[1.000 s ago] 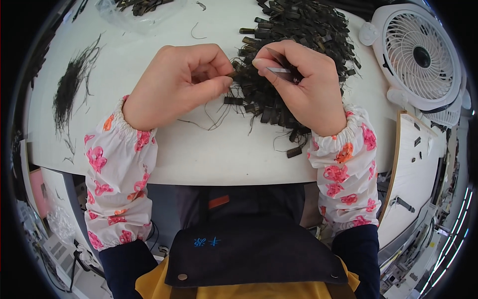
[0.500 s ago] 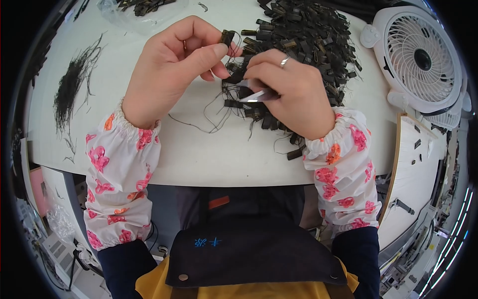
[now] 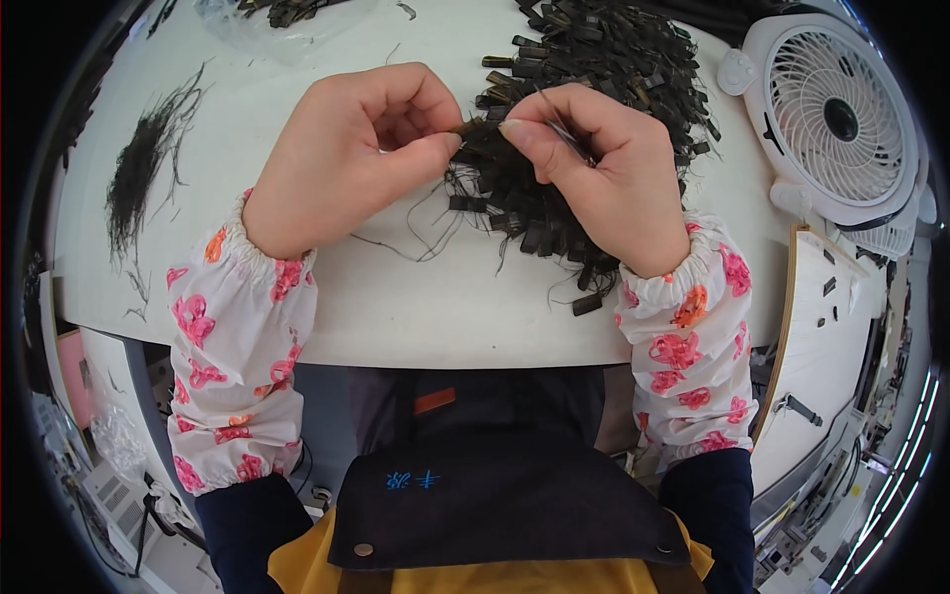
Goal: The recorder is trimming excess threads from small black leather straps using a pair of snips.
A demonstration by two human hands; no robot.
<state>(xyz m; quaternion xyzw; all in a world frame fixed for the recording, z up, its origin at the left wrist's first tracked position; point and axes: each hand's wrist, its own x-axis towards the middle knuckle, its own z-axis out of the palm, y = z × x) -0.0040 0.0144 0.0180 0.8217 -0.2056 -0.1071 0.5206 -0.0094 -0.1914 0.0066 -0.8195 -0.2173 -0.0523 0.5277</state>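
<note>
My left hand (image 3: 361, 158) is closed in a pinch, thumb against forefinger, at the left edge of a heap of small black fabric tabs (image 3: 633, 89). A dark tab (image 3: 469, 132) appears at its fingertips, hard to separate from the heap behind. Close beside it, my right hand (image 3: 609, 163) is also closed. Thin silver thread snips (image 3: 566, 131) lie across its fingers, partly hidden in the palm. The thumb and forefinger of that hand pinch toward the same tab; any thread between them is too fine to make out. Loose black threads (image 3: 430, 243) trail over the table below.
A pile of cut black threads (image 3: 143, 178) lies on the white table (image 3: 416, 322) at the left. More black tabs (image 3: 287, 10) sit on clear plastic at the far edge. A white fan (image 3: 836, 119) stands at the right, above a wood-edged board (image 3: 816, 346).
My left hand has come down toward the near side, bringing the tab lower. My right hand has turned, its thumb now showing and the snips tucked back with their points upward.
</note>
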